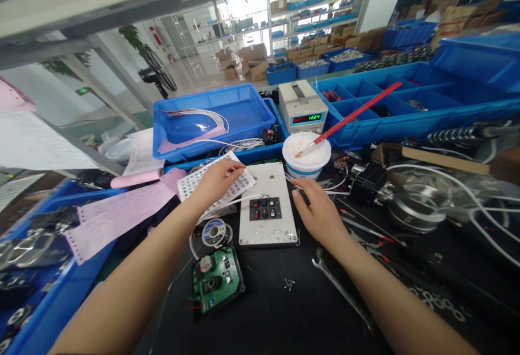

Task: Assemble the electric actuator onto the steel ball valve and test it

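While the white board [266, 186] lies flat, probably keeping its switches [265, 208] reachable, the left hand [218, 180] is at ten o'clock over the dotted sheet [195, 182], fingertips close together; I can't tell whether they pinch anything. At three o'clock, the right hand [319, 211] holds thumb and forefinger apart beside the board.

Bright daylight overall, windows [252, 13] at 12 o'clock blown out. Black counter [280, 322] at 6 reads dim. Small glare spot in blue tray [239, 111], 10 o'clock. Middle fairly sharp; far shelves [317, 6] at 1 soft. Wide-angle stretch skews edges, pale beam [60, 11] at 10 included.
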### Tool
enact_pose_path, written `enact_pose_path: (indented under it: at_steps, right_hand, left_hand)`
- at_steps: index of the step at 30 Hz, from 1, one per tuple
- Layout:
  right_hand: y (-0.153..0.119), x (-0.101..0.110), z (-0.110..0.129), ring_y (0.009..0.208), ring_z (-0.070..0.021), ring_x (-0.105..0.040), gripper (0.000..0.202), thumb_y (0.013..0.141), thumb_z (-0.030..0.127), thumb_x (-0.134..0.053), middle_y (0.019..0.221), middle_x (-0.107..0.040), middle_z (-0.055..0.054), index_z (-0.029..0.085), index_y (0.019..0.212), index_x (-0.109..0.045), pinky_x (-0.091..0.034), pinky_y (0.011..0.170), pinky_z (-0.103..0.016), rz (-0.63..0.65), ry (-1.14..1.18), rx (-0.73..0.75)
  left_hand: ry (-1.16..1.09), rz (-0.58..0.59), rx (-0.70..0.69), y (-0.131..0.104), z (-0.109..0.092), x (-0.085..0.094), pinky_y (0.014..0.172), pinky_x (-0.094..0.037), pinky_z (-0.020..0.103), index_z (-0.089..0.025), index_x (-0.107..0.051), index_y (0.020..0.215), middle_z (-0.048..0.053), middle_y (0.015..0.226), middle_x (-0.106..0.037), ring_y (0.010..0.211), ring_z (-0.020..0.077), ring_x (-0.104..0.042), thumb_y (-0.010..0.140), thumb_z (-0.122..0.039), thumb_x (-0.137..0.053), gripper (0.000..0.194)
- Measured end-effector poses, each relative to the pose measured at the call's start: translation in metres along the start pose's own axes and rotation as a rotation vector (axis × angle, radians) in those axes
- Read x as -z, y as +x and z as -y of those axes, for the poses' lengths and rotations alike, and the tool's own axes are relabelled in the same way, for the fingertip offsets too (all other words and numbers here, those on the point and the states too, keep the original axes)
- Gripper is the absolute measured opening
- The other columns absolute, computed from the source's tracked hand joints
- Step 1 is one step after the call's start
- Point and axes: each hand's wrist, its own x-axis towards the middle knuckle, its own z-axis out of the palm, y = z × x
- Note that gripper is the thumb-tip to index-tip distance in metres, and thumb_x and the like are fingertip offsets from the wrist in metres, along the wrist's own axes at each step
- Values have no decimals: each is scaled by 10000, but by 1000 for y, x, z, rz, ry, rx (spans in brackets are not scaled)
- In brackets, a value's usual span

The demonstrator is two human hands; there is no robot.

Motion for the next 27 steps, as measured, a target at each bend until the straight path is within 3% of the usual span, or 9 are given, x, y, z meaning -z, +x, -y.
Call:
enact_pose_path:
  at_steps: [4,7,12,19,23,25,27]
  right_hand:
    - [23,-24,-5,1071,-273,-537,280,884,189,-418,1118,-594,-157,95,1102,-565,-444,942,-451,68,-58,72]
    - [36,-40,-3,1053,-276,-534,271,860,143,-423,1100,-596,-155,84,1073,-581,-438,944,-433,103,-92,107]
    - [45,-47,-4,1021,-264,-540,222,848,130,-438,1063,-606,-130,125,1005,-595,-440,924,-398,140,-133,124]
    - [53,-51,1,931,-281,-561,160,844,178,-459,931,-627,-116,148,839,-617,-443,870,-422,190,-156,79]
    - [50,-50,11,932,-329,-563,205,850,210,-441,961,-624,-151,128,883,-626,-443,835,-477,209,-186,55]
    - [46,-47,14,952,-348,-563,237,851,216,-437,1002,-622,-168,112,957,-621,-441,831,-503,222,-197,46]
    - [45,-44,17,973,-360,-563,264,852,221,-442,1043,-616,-180,102,1013,-613,-440,831,-520,246,-200,41]
  left_hand:
    - [60,51,-84,11,9,-23,878,-454,339,-184,-667,1000,67,1015,-639,966,216,-588,825,-286,-567,225]
    - [93,51,-113,19,10,-35,869,-444,363,-181,-699,884,65,931,-640,928,232,-585,826,-277,-563,177]
    - [95,30,-126,20,15,-35,784,-452,334,-186,-702,776,46,857,-644,858,220,-595,823,-256,-560,165]
    - [46,22,-97,11,18,-39,750,-451,311,-196,-707,826,34,911,-653,894,219,-596,818,-257,-573,148]
    - [-7,-23,-81,-7,19,-19,829,-450,307,-175,-688,913,43,978,-661,937,197,-595,864,-289,-535,196]
    - [-42,-105,-71,-35,20,1,900,-427,301,-162,-635,1036,53,1070,-643,1013,174,-568,908,-312,-474,255]
    - [-87,-208,-30,-78,23,19,890,-438,307,-150,-582,1096,66,1083,-631,996,158,-566,937,-301,-408,280]
